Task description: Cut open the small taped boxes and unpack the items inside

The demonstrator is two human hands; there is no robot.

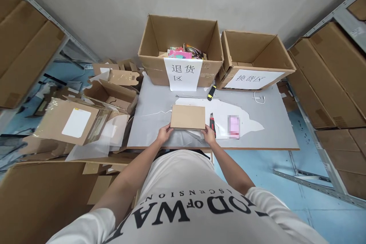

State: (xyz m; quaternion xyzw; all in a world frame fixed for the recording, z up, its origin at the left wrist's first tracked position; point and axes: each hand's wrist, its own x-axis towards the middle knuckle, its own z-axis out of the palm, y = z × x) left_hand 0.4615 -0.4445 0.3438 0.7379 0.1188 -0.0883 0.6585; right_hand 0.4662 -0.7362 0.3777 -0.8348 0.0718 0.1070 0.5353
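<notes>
The left hand [164, 134] grips the near left corner of 1 cardboard box [188, 117], seemingly unopened, on or just above the table [281, 131]; the right hand [209, 135] grips its near right corner; 1 red-and-black cutter [212, 124] lies unheld alongside.

A flat brown rectangular cardboard carton [188, 117] lay over the front half of a grey rectangular table [274, 137], between the left hand [165, 134] and the right hand [209, 134], at its near corners. Just right of it lay a red-and-black utility knife [212, 125]; farther right, a pink rectangular packet [233, 126]. Behind these, a yellow-and-black cutter [211, 93] lay before two brown open-topped cardboard boxes, the left box [148, 69] containing multicoloured flat goods [180, 54]. Opened brown cardboard cartons [61, 118] were heaped left of the table; grey metal shelving [326, 160] stood right.
</notes>
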